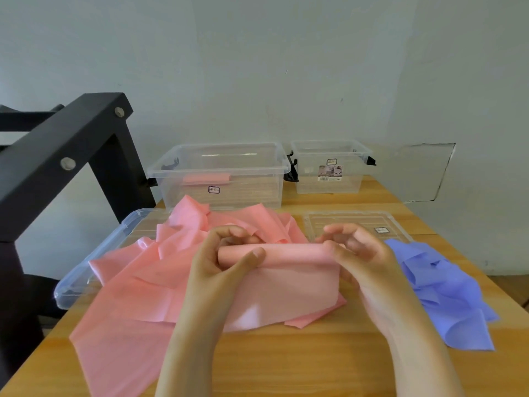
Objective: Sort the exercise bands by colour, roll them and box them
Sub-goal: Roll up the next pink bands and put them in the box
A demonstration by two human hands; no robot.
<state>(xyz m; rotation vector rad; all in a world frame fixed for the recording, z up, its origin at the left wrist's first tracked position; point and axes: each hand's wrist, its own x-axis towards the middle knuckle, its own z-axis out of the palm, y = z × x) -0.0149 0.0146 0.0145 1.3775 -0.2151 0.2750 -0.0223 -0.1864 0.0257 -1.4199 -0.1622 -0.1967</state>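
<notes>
Already a roll (206, 178) lies in the large box (253, 193); left hand (217, 263) and right hand (365, 255) pinch the pink band (292, 251).

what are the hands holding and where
A pink exercise band, partly rolled. The left hand has its grip on the roll's left end, the right hand on its right end.

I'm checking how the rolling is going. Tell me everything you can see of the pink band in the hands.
The pink band is a thin, smooth sheet, latex by its look. Its far end is rolled into a tight horizontal tube; the rest lies flat toward the person over loose pink bands on the wooden table. The left hand grips the roll's left end, the right hand its right end.
</notes>
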